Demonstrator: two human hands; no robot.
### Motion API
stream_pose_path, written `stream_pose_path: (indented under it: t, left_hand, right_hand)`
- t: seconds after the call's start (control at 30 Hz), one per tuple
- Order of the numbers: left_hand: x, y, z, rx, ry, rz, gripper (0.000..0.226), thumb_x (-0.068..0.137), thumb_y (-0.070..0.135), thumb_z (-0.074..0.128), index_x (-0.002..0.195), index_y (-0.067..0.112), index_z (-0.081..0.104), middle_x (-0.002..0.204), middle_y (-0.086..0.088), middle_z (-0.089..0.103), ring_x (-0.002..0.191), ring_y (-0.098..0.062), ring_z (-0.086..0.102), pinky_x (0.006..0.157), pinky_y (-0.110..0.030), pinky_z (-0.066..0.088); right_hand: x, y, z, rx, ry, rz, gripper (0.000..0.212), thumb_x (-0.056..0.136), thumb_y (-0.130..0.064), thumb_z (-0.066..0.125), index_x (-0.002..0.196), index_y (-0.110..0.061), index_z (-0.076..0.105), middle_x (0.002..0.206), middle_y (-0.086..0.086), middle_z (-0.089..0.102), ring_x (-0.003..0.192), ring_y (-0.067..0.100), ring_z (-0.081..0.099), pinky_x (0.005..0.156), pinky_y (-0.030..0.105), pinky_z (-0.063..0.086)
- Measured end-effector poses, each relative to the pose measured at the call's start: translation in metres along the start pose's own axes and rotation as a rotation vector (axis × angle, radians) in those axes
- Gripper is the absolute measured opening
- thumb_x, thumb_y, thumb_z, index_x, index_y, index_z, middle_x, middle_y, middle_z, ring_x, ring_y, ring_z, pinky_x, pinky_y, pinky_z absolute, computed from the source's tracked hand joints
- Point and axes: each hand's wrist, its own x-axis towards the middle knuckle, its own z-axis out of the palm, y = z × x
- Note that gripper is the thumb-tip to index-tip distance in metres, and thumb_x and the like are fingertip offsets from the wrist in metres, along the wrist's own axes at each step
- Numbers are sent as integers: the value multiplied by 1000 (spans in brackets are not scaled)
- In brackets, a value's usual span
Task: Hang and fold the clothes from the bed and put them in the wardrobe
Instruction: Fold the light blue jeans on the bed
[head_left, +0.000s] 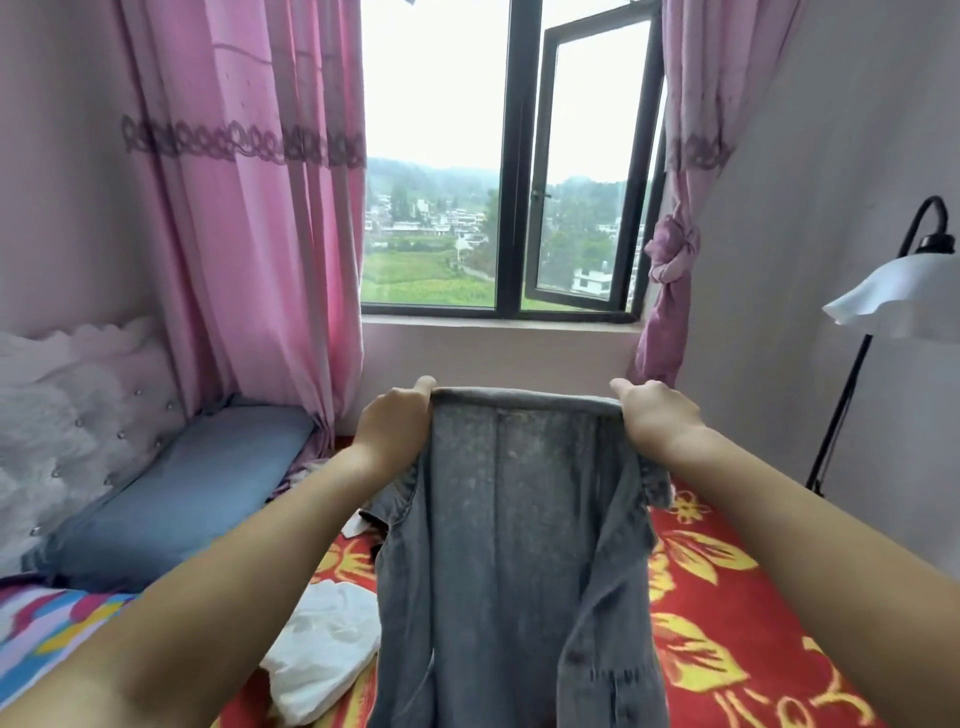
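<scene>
While both my left hand (393, 422) and right hand (655, 415) are gripping the denim garment's (524, 545) top edge (held up over the bed (727, 597)), I'm judging folding comes next.

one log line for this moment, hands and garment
step: hold up | left hand: grips denim garment top edge | right hand: grips opposite top corner | garment: hanging above red floral bedspread | white cloth: on bed

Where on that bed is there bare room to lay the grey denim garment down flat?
Bare red flowered blanket lies right of the denim garment, toward the floor lamp. Left is crowded: a white garment beside the denim, then the blue pillow.
</scene>
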Motion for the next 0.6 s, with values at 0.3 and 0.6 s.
stream_pose_path:
  t: [0.3, 0.6]
  left_hand:
    - [7, 15, -19, -1046, -564, -674, 31, 92, -5, 30, 67, 9, 43, 37, -2, 34, 25, -12, 37, 35, -23, 47]
    - [24, -20, -51, -1097, -534, -355, 15, 84, -5, 65, 98, -5, 64, 87, -12, 72, 79, -19, 69, 81, -31, 58]
  right_hand:
    - [-4, -8, -4, 992, -485, 246, 28, 91, 6, 30, 95, -9, 54, 60, 17, 66, 41, 23, 64, 36, 28, 51]
    - [20, 10, -3, 825, -290, -151, 12, 78, -7, 71, 89, -4, 67, 85, 7, 68, 84, 20, 63, 80, 36, 52]
